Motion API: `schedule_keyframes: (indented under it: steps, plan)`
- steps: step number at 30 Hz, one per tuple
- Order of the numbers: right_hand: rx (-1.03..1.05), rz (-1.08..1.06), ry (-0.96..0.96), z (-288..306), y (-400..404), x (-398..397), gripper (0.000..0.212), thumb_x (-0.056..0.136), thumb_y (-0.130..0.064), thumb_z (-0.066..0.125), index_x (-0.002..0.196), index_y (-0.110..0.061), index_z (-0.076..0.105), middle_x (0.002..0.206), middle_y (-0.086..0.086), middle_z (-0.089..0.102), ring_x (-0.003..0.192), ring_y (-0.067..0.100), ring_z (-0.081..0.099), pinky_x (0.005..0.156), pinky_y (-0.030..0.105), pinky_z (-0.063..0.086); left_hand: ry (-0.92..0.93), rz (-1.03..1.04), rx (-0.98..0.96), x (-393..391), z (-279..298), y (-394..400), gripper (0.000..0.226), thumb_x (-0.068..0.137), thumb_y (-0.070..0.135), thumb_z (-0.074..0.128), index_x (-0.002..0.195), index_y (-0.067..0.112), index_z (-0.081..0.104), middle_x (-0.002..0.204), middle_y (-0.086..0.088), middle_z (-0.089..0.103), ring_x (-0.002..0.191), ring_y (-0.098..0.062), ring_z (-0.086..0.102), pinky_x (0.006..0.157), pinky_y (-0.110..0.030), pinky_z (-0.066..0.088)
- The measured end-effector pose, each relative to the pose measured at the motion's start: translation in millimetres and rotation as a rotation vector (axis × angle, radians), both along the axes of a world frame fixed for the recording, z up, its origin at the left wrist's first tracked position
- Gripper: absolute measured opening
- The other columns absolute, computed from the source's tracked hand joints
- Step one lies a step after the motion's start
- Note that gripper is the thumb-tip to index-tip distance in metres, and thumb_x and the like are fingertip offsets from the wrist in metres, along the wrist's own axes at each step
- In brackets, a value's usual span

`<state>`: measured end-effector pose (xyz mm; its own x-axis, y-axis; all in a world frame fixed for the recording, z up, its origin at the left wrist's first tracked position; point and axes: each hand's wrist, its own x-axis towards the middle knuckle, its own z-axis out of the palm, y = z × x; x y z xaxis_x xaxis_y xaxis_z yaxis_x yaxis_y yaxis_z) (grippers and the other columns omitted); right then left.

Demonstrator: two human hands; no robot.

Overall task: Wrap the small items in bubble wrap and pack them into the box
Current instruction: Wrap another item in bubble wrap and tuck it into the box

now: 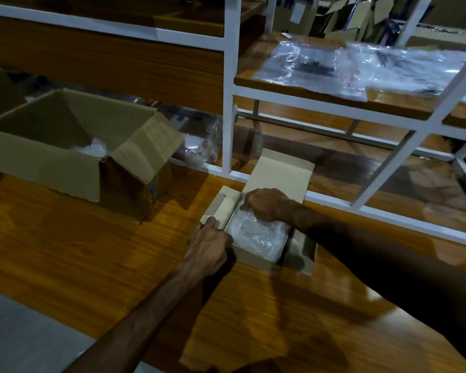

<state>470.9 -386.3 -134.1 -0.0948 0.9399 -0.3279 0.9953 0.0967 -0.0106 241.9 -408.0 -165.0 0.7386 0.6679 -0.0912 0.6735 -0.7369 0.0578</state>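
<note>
Nearest the camera: two bare forearms, reaching in from 6 and 4 o'clock over a wooden desk [78, 265].

Left hand [209, 244]: at the small box's 9 o'clock side, fingers curled over the near-left wall and flap, gripping the cardboard.

Right hand [267, 205]: inside the box at its 12 o'clock end, fingers bent down onto the bubble-wrapped bundle; pinching or merely pressing, cannot tell.

Small box [249, 256]: pale cardboard, open, near the desk's centre; lid flap upright at 12 o'clock, side flaps spread at 9 and 3 o'clock.

Bubble-wrapped bundle [258, 235]: clear wrap, seated inside the small box, filling most of it; contents not discernible.

Large carton [51, 168]: brown, flaps open, on the desk at 10 o'clock, well apart from the small box; clear wrap visible inside.

White-framed shelving [230, 90]: at 12 o'clock behind the desk; clear plastic sheets [347, 68] on a shelf at 1 o'clock.
</note>
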Motion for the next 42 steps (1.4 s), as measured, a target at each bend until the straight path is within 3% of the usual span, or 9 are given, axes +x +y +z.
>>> schedule_keyframes:
  steps: [5,8,15,19,25,30,35,39,42]
  plan:
    - [0.046,0.099,-0.165,-8.0,7.7,-22.0,0.029,0.103,-0.030,0.056,0.124,-0.013,0.065,0.128,0.008,0.064,0.112,0.029,0.067,0.091,0.043,0.057,0.032,-0.009,-0.017,7.7,2.8,3.3,0.036,0.094,0.025,0.063,0.129,0.032,0.069,0.132,-0.005,0.062,0.137,-0.026,0.037,0.116,-0.050,0.030]
    - [0.060,0.132,-0.183,-14.3,3.5,-31.3,0.029,0.104,-0.027,0.054,0.125,-0.010,0.065,0.132,0.011,0.056,0.108,0.028,0.063,0.083,0.038,0.054,0.066,-0.036,0.007,11.8,2.0,0.6,0.028,0.094,0.026,0.065,0.122,0.026,0.069,0.130,-0.005,0.066,0.139,-0.027,0.039,0.118,-0.051,0.030]
    - [0.078,-0.032,0.141,-7.4,-7.0,2.9,0.040,0.096,-0.024,0.057,0.135,-0.025,0.064,0.138,0.001,0.060,0.125,0.024,0.059,0.099,0.036,0.049,-0.004,-0.158,0.069,10.0,0.3,-1.7,0.035,0.089,0.030,0.059,0.123,0.031,0.068,0.129,0.003,0.066,0.127,-0.022,0.043,0.107,-0.044,0.033]
    - [0.163,-0.029,0.131,-8.7,-15.4,5.0,0.032,0.101,-0.025,0.055,0.131,-0.025,0.066,0.134,0.004,0.058,0.121,0.026,0.059,0.092,0.035,0.044,-0.056,-0.271,-0.059,20.9,-6.9,-7.7,0.040,0.088,0.024,0.063,0.127,0.028,0.069,0.129,0.006,0.066,0.125,-0.020,0.043,0.104,-0.042,0.030]
    - [0.114,0.121,0.004,-10.4,-10.1,-4.4,0.035,0.105,-0.027,0.055,0.137,-0.014,0.063,0.139,0.010,0.060,0.126,0.027,0.059,0.103,0.038,0.049,-0.092,-0.244,-0.166,30.8,-15.4,-4.1,0.034,0.086,0.041,0.068,0.118,0.032,0.073,0.110,0.009,0.070,0.112,-0.017,0.046,0.100,-0.042,0.032]
    - [0.129,0.117,-0.085,-19.6,-0.2,-12.4,0.028,0.103,-0.030,0.060,0.121,-0.010,0.069,0.122,0.007,0.067,0.107,0.024,0.068,0.088,0.035,0.058,-0.050,-0.258,-0.177,32.9,-13.9,-3.6,0.033,0.088,0.043,0.068,0.118,0.029,0.071,0.113,0.003,0.070,0.117,-0.020,0.050,0.107,-0.044,0.034]
    - [0.167,0.109,-0.144,-34.2,7.6,-20.2,0.032,0.104,-0.032,0.053,0.120,-0.007,0.066,0.122,0.010,0.064,0.100,0.024,0.068,0.073,0.029,0.045,0.018,-0.224,-0.187,39.9,-10.9,-12.9,0.034,0.090,0.049,0.068,0.115,0.026,0.068,0.126,0.000,0.063,0.127,-0.025,0.043,0.112,-0.050,0.029]
    - [0.057,0.121,-0.086,-46.6,11.2,-3.5,0.031,0.100,-0.033,0.061,0.123,-0.012,0.067,0.123,0.007,0.066,0.104,0.025,0.070,0.078,0.029,0.050,0.052,-0.186,-0.188,46.3,-5.0,-19.6,0.024,0.087,0.046,0.069,0.101,0.027,0.069,0.122,-0.001,0.063,0.125,-0.026,0.043,0.112,-0.052,0.028]
    - [0.178,0.147,0.162,-93.4,19.3,43.1,0.031,0.093,-0.033,0.063,0.120,-0.021,0.074,0.119,-0.004,0.071,0.105,0.001,0.067,0.097,0.042,0.057,-0.030,-0.158,-0.311,40.1,-0.3,-11.1,0.023,0.087,0.048,0.069,0.098,0.027,0.073,0.110,0.003,0.068,0.118,-0.023,0.046,0.105,-0.048,0.030]
